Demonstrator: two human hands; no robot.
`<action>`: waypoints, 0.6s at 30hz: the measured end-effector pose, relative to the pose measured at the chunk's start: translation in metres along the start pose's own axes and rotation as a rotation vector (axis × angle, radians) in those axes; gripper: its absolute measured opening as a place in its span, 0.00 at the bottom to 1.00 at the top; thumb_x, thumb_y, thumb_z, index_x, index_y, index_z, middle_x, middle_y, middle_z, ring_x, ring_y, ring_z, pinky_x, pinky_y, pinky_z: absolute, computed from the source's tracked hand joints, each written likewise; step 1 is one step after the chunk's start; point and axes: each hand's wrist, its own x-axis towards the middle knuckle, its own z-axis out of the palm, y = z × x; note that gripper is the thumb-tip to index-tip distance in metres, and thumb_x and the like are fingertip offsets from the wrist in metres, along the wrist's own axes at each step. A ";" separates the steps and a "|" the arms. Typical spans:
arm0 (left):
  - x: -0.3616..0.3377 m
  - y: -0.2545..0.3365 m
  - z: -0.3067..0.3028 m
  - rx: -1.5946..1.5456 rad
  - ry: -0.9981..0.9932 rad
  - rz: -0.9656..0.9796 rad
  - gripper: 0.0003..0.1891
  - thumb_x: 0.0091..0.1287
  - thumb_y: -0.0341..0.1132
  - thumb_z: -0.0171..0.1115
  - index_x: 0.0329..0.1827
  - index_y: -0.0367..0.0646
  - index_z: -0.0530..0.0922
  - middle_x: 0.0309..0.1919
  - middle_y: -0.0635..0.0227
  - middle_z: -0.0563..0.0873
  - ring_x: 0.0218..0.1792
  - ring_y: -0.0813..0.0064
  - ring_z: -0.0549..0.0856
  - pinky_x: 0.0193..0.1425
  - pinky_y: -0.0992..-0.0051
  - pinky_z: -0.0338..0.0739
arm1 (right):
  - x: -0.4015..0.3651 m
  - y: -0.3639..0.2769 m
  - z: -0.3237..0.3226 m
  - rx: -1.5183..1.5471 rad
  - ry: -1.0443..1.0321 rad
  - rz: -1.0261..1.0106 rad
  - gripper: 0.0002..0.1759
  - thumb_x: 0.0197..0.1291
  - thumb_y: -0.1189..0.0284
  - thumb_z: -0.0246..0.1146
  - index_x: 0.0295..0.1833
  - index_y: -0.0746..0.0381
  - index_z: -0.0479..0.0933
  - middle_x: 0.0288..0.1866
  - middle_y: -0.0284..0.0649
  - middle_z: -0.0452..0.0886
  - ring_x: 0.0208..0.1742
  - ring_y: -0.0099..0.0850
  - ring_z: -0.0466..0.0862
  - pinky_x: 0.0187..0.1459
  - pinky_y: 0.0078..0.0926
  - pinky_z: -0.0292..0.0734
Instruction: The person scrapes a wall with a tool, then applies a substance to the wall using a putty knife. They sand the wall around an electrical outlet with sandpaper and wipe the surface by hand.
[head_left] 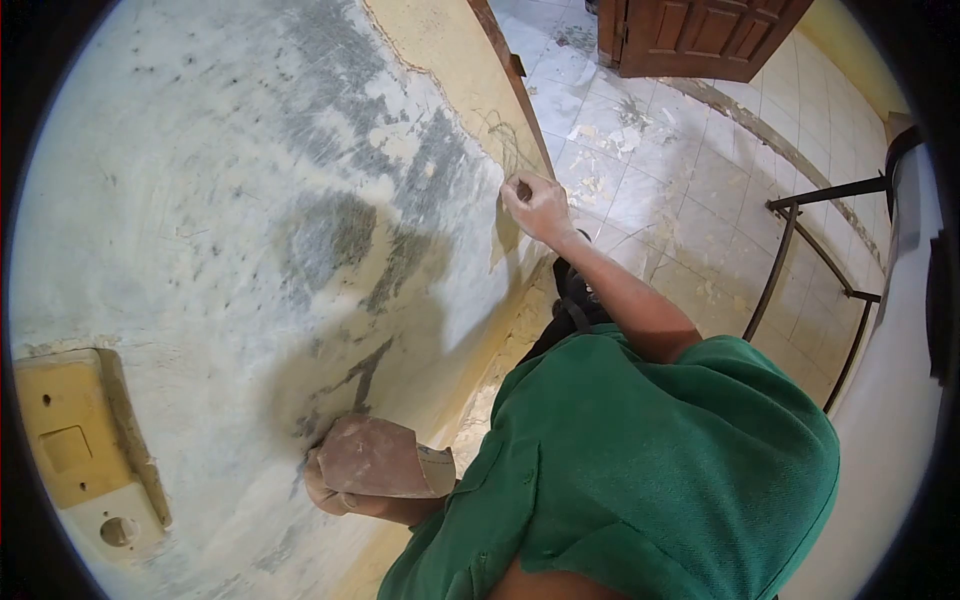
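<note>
A sheet of sandpaper point(378, 458) is held flat against the wall point(200, 200) by the left hand point(335, 485), low in the view and close to the body. The fingers are closed around the lower edge of the sheet, so that the brown paper covers most of the hand. Under the sheet and around it, the wall surface is seen scraped down to white and grey plaster, with dark patches.

The right hand point(538, 205) is stretched further along the same wall, well apart from the left one. Its fingers are curled together and their tips are pressed on the wall, just at the border where the remaining yellow paint point(440, 60) begins. Whether something small is pinched between them cannot be told.

A yellow switch plate point(80, 450) is fixed on the wall, near the left hand. A green shirt point(650, 470) is worn by the person. Beyond the right hand, a tiled floor point(690, 180) is seen with paint flakes scattered on it, a brown wooden door point(700, 35) stands at its far side, and a dark metal railing point(800, 260) runs along the right.
</note>
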 end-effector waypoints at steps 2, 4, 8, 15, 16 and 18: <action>0.001 0.001 -0.001 0.007 -0.019 -0.015 0.17 0.51 0.37 0.63 0.37 0.31 0.79 0.45 0.53 0.82 0.44 0.57 0.82 0.52 0.63 0.74 | -0.002 -0.002 0.000 -0.045 -0.003 0.006 0.09 0.55 0.67 0.62 0.30 0.62 0.78 0.25 0.40 0.81 0.25 0.31 0.82 0.32 0.27 0.76; 0.001 0.003 -0.001 0.015 -0.033 -0.028 0.16 0.51 0.37 0.63 0.37 0.31 0.79 0.45 0.53 0.82 0.44 0.57 0.82 0.52 0.63 0.74 | -0.002 -0.009 -0.001 -0.047 -0.001 0.011 0.10 0.55 0.66 0.61 0.29 0.62 0.77 0.26 0.42 0.80 0.28 0.36 0.81 0.34 0.31 0.76; -0.003 0.007 -0.001 0.033 -0.058 -0.048 0.16 0.51 0.37 0.62 0.37 0.31 0.79 0.45 0.53 0.82 0.45 0.57 0.82 0.52 0.63 0.74 | -0.003 -0.016 -0.003 -0.053 -0.017 0.025 0.11 0.54 0.65 0.60 0.28 0.62 0.75 0.27 0.44 0.80 0.32 0.43 0.81 0.36 0.37 0.75; -0.006 0.017 -0.003 0.075 -0.114 -0.087 0.16 0.52 0.37 0.62 0.37 0.30 0.80 0.45 0.53 0.82 0.45 0.57 0.82 0.52 0.62 0.73 | -0.002 -0.021 -0.003 -0.104 0.025 -0.037 0.11 0.55 0.66 0.58 0.28 0.63 0.75 0.27 0.45 0.80 0.32 0.44 0.81 0.37 0.39 0.76; -0.007 0.019 -0.004 0.082 -0.121 -0.093 0.16 0.52 0.37 0.62 0.37 0.30 0.80 0.45 0.53 0.82 0.45 0.57 0.82 0.52 0.62 0.73 | 0.001 -0.013 -0.001 -0.141 0.045 0.003 0.11 0.55 0.65 0.58 0.29 0.63 0.76 0.29 0.45 0.81 0.33 0.45 0.81 0.38 0.39 0.76; -0.007 0.023 -0.005 0.095 -0.140 -0.106 0.16 0.52 0.37 0.62 0.36 0.30 0.80 0.45 0.53 0.82 0.45 0.57 0.82 0.52 0.62 0.73 | 0.003 0.006 -0.005 -0.175 0.071 0.042 0.12 0.55 0.65 0.58 0.31 0.63 0.77 0.30 0.46 0.81 0.34 0.45 0.82 0.39 0.39 0.77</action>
